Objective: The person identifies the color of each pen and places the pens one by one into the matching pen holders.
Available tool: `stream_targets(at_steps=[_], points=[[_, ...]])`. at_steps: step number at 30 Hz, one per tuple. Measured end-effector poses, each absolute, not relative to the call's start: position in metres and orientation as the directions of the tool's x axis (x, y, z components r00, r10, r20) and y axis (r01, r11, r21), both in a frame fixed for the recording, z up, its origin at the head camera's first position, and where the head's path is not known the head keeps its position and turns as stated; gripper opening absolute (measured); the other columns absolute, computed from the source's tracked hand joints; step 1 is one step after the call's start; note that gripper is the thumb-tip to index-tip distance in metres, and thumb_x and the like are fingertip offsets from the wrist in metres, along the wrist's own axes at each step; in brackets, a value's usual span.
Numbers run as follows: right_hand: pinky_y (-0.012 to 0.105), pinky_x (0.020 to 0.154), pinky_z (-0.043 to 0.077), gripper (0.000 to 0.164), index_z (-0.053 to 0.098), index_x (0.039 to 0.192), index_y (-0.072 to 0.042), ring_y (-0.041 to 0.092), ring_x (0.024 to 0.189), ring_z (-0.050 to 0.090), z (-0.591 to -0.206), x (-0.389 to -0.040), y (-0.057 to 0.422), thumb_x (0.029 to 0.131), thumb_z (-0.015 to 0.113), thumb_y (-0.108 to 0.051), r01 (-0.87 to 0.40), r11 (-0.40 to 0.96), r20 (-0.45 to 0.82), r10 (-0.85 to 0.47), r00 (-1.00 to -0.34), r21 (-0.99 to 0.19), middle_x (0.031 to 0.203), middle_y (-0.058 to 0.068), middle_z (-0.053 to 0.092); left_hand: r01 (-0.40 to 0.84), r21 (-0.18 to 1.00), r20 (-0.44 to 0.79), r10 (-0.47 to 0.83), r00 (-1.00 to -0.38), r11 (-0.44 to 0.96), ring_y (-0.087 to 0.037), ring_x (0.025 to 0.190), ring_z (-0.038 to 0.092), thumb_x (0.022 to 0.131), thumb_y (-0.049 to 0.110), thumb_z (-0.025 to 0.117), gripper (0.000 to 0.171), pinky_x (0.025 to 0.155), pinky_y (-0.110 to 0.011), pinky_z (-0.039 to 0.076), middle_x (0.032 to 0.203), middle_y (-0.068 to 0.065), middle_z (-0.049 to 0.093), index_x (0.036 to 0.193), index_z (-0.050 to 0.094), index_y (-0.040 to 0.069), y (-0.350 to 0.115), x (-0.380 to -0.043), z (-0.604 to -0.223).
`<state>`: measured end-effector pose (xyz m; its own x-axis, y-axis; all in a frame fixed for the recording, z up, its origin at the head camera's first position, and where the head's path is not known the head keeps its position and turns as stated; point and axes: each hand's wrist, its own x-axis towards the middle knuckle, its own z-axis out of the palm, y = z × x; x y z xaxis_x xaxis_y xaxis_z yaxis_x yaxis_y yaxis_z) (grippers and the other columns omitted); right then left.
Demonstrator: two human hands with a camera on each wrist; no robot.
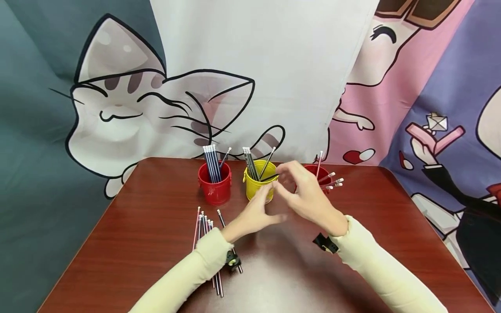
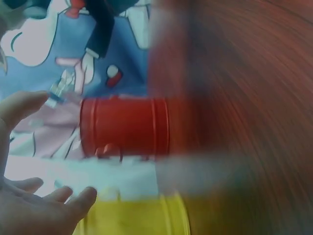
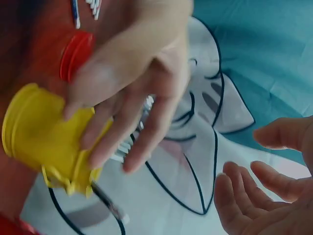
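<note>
A yellow pail point(image 1: 254, 190) stands in the middle with several dark pencils point(image 1: 250, 164) in it; one leans out low to the right. Over its front edge is my left hand point(image 1: 252, 217), thumb apart from the fingers, with nothing seen between them. My right hand point(image 1: 309, 198) hovers between the yellow pail and the right red pail point(image 2: 124, 127), partly covering that red pail in the head view. Its fingers are bent loosely, and the right wrist view shows that hand holding nothing. The left hand is blurred there, in front of the yellow pail point(image 3: 39, 132).
Left of the yellow pail, another red pail point(image 1: 216, 193) holds several dark blue striped pencils point(image 1: 212, 163). A loose bunch of pencils point(image 1: 203, 221) lies on the table point(image 1: 137, 234) beside my left forearm. Pink pencils point(image 1: 332, 182) lean out of the right red pail. A printed cloth point(image 1: 274, 65) hangs behind.
</note>
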<state>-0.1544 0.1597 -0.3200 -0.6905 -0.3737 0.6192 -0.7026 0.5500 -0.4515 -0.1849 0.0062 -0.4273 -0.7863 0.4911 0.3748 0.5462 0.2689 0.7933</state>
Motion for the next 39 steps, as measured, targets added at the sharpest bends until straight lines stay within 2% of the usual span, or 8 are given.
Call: stream_targets(at_steps=[5, 10, 15, 21, 24, 27, 33, 39], points=[[0.027, 0.066, 0.053, 0.020, 0.056, 0.100, -0.007, 0.011, 0.079, 0.059, -0.335, -0.155, 0.140, 0.083, 0.065, -0.012, -0.667, 0.517, 0.560, -0.374, -0.739, -0.536, 0.093, 0.001, 0.057, 0.464, 0.858, 0.337, 0.441, -0.832, 0.220, -0.024, 0.124, 0.040, 0.072, 0.019, 0.079, 0.080, 0.094, -0.045, 0.043, 0.135, -0.011, 0.041, 0.137, 0.034, 0.006, -0.041, -0.178, -0.424], [0.030, 0.065, 0.053, 0.016, 0.056, 0.096, -0.008, 0.008, 0.076, 0.058, -0.355, -0.157, 0.122, 0.083, 0.064, -0.010, -0.616, 0.474, 0.498, -0.363, -0.788, -0.629, 0.089, 0.000, 0.058, 0.355, 0.928, 0.309, 0.299, -0.903, 0.114, -0.027, 0.115, 0.048, 0.072, 0.010, 0.078, 0.062, 0.088, -0.046, 0.046, 0.124, -0.013, 0.050, 0.125, 0.045, 0.003, -0.081, -0.179, -0.415], [0.025, 0.063, 0.051, 0.014, 0.057, 0.093, -0.007, 0.006, 0.073, 0.056, -0.382, -0.159, 0.105, 0.082, 0.064, -0.010, -0.573, 0.482, 0.435, -0.374, -0.819, -0.663, 0.083, -0.004, 0.057, 0.364, 0.927, 0.349, 0.147, -0.925, 0.087, -0.029, 0.109, 0.050, 0.075, 0.006, 0.075, 0.054, 0.083, -0.042, 0.050, 0.119, -0.020, 0.052, 0.120, 0.047, -0.002, -0.108, -0.189, -0.408], [0.023, 0.064, 0.049, 0.017, 0.056, 0.092, -0.004, 0.009, 0.071, 0.056, -0.416, -0.169, 0.086, 0.081, 0.065, -0.012, -0.518, 0.507, 0.314, -0.436, -0.844, -0.689, 0.079, -0.003, 0.058, 0.364, 0.906, 0.379, -0.032, -0.925, 0.218, -0.024, 0.119, 0.040, 0.073, 0.026, 0.077, 0.073, 0.092, -0.046, 0.042, 0.131, -0.009, 0.042, 0.132, 0.037, 0.010, -0.129, -0.212, -0.411], [0.023, 0.066, 0.048, 0.018, 0.057, 0.092, -0.004, 0.011, 0.072, 0.056, -0.430, -0.175, 0.076, 0.081, 0.064, -0.015, -0.484, 0.564, 0.234, -0.458, -0.858, -0.670, 0.079, -0.002, 0.059, 0.289, 0.913, 0.312, -0.036, -0.949, 0.289, -0.024, 0.127, 0.030, 0.072, 0.034, 0.077, 0.086, 0.100, -0.046, 0.036, 0.140, -0.007, 0.032, 0.139, 0.026, 0.016, -0.136, -0.224, -0.418], [0.023, 0.064, 0.047, 0.017, 0.057, 0.091, -0.007, 0.010, 0.071, 0.056, -0.440, -0.180, 0.066, 0.081, 0.064, -0.019, -0.432, 0.643, 0.140, -0.454, -0.880, -0.632, 0.078, -0.002, 0.059, 0.222, 0.927, 0.231, 0.006, -0.973, 0.304, -0.027, 0.131, 0.024, 0.071, 0.034, 0.077, 0.095, 0.104, -0.047, 0.030, 0.145, -0.009, 0.025, 0.143, 0.018, 0.016, -0.140, -0.235, -0.428], [0.025, 0.060, 0.045, 0.026, 0.059, 0.092, -0.008, 0.011, 0.063, 0.052, -0.449, -0.185, 0.046, 0.081, 0.067, -0.030, -0.346, 0.744, -0.053, -0.454, -0.889, -0.571, 0.072, -0.003, 0.056, 0.200, 0.956, 0.199, 0.029, -0.980, 0.213, -0.027, 0.132, 0.026, 0.072, 0.029, 0.077, 0.097, 0.106, -0.047, 0.028, 0.147, -0.011, 0.023, 0.144, 0.014, 0.020, -0.144, -0.249, -0.443], [0.034, 0.059, 0.047, 0.036, 0.056, 0.092, -0.008, 0.019, 0.068, 0.056, -0.452, -0.182, 0.024, 0.077, 0.071, -0.037, -0.319, 0.853, -0.125, -0.401, -0.908, -0.413, 0.076, 0.003, 0.056, 0.203, 0.956, 0.198, 0.043, -0.979, 0.214, -0.023, 0.130, 0.031, 0.071, 0.033, 0.078, 0.100, 0.105, -0.045, 0.030, 0.145, -0.007, 0.027, 0.145, 0.011, 0.023, -0.146, -0.257, -0.449]])
